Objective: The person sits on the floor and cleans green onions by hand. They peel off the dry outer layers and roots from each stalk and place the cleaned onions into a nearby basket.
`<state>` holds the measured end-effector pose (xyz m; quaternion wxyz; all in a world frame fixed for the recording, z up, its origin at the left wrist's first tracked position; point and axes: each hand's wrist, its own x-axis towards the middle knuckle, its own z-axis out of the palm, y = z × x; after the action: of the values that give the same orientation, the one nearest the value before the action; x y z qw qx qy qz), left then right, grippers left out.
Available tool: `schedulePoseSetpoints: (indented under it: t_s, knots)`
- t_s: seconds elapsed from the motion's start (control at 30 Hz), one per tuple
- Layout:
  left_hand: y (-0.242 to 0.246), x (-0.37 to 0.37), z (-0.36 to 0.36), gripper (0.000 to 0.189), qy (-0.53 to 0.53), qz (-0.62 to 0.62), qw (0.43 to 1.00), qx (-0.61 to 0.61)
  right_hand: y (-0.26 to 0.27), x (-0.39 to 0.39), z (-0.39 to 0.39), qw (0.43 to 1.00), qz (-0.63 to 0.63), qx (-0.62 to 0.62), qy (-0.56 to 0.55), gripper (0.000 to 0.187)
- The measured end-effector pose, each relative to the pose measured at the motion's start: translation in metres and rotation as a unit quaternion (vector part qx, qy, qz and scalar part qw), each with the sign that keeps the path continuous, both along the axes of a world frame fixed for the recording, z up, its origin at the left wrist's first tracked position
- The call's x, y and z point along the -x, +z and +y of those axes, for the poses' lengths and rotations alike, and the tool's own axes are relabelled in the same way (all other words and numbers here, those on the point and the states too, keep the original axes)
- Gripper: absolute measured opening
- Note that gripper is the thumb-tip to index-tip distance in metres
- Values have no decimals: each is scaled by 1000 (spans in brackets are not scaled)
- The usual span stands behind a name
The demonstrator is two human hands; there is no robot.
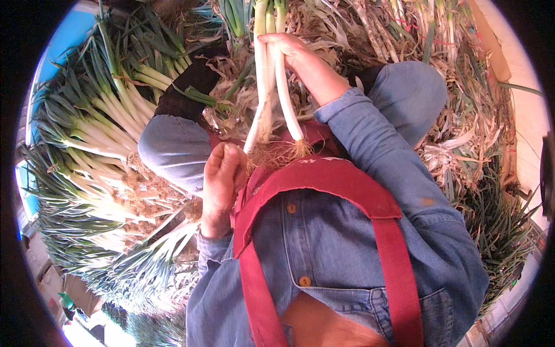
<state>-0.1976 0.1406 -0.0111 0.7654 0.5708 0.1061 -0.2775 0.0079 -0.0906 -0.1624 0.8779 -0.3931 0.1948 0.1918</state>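
Note:
My right hand (286,47) is closed around several long green onions (262,82), gripping them partway up their white stalks. Their stringy roots (284,152) hang down over the front of my red apron (312,178). Beside the root end of the leftmost stalk is my left hand (223,184), its fingers curled in. Whether those fingers pinch anything is hidden. Dry peeled leaves (238,102) lie between my bent knees, with a loose green leaf piece (197,96) by the left leg.
A large heap of green onions (108,130) spreads along my left side, roots towards me. Dry husks (451,147) pile up on the right, beyond my right knee (409,95). More green leaves (494,243) lie at the lower right. Pale floor (518,121) shows at the right rim.

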Motion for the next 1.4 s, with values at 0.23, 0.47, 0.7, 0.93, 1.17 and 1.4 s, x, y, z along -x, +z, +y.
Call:
schedulePoseSetpoints:
  t_s: [0.23,0.47,0.7,0.93,1.17,1.4]
  knots:
    - [-29,-21,-35,30,-65,-240,888,-387,0,15,14,997,15,58,-48,29]
    - [-33,-21,-41,19,-65,-190,895,-399,-4,19,18,997,33,49,-46,27]
    - [-27,-16,-15,11,-104,-160,949,-250,-10,16,14,997,32,21,-60,29]
    - [-23,14,-6,4,-84,-110,988,-64,-17,8,16,997,25,29,-62,29]
    - [-23,38,36,18,-53,-16,957,-284,-19,-2,-1,1000,12,6,-6,28]
    - [-24,-8,-7,34,-44,-326,785,-526,-8,-1,13,997,54,43,-44,26]
